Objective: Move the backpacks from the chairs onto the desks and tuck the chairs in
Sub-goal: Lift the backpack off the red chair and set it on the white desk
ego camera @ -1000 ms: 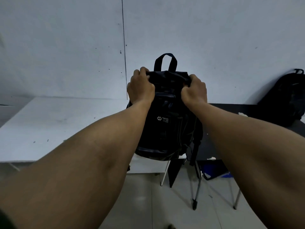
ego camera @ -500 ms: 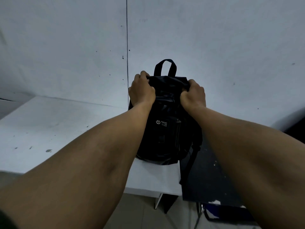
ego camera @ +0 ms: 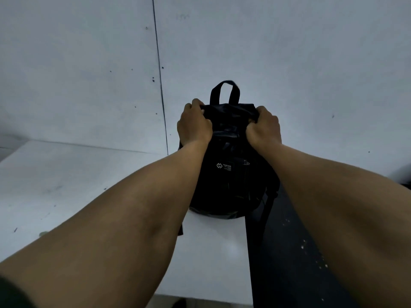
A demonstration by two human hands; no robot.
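Observation:
A black backpack [ego camera: 229,174] with a top carry loop stands upright on the white desk [ego camera: 66,185], near the desk's right edge and close to the wall. My left hand [ego camera: 193,125] grips the bag's top left corner. My right hand [ego camera: 264,127] grips its top right corner. A strap of the bag hangs down on the right, over the seam to the black desk [ego camera: 289,252]. My forearms hide part of the bag's sides. No chair is in view.
A pale grey wall [ego camera: 289,63] with a vertical seam rises directly behind both desks. The white desk stretches far to the left and bears a few small dark specks. A dark shape [ego camera: 405,174] shows at the right edge.
The backpack has gone from hanging in front of the desk edge to standing on the white desk top. My view has moved closer; the chair legs and floor have dropped out of sight.

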